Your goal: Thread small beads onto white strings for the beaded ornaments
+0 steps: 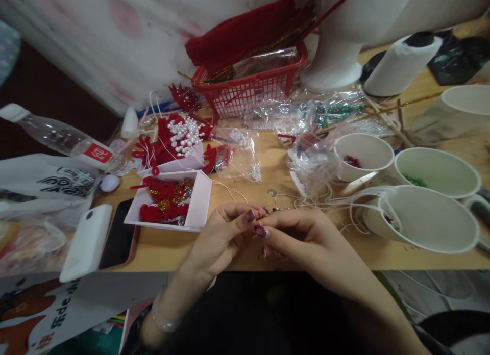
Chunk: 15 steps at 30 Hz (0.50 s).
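Device (white, perhaps a power bank) and phone: both near the front edge of the bench; a sweep of the left forearm could push either off. Open box: red ornaments inside, could spill if bumped. Left hand and right hand: fingertips pinched close on a small beaded piece between them, details mostly hidden. Slack pinch may drop it. White thread, rightward, loops to the near cup: loose strands could snag; a tug might tip the cup.
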Available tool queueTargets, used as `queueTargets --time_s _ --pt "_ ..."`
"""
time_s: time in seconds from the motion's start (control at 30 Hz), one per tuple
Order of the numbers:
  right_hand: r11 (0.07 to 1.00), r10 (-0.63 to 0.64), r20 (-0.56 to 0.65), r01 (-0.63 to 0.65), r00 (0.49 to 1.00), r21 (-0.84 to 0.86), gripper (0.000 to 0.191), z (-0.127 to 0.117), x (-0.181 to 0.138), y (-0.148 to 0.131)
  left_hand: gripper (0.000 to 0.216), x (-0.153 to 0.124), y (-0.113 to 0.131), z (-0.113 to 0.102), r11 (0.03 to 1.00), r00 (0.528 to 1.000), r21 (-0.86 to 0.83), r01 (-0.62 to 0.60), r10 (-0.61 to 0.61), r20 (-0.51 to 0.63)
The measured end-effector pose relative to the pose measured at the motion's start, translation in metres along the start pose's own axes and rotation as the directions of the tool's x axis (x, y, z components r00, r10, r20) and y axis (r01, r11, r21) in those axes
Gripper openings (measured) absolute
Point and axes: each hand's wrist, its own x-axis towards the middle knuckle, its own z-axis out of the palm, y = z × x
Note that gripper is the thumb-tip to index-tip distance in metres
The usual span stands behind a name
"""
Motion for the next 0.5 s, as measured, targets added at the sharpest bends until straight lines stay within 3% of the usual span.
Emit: queueTargets --time_s 0.2,0.3,0.4,0.5 --pt "0.985 -0.034 -0.032 0.028 0.999 -0.173 0.024 -0.0002 0.0006 -0.0016 0.014 -0.0017 0.0011 -0.0045 0.944 0.984 0.29 -0.159 0.177 -0.035" --pt "0.964 -0.038 -0.066 0.019 0.997 -0.266 0.024 -0.0009 0.0013 0.0 0.014 -0.0026 0.0026 -0.0041 0.9 0.979 0.394 -0.183 0.204 -0.011" --pt "0.957 -0.039 -0.101 0.008 0.994 -0.29 0.023 -0.0009 0.001 0.0023 0.019 -0.0014 0.002 -0.0024 0.887 0.978 0.422 -0.189 0.208 0.0" --pt "0.958 -0.088 -0.125 0.05 0.988 -0.282 0.02 0.0009 0.0001 0.004 0.027 0.0009 -0.0011 -0.0013 0.929 0.982 0.337 -0.155 0.181 -0.047"
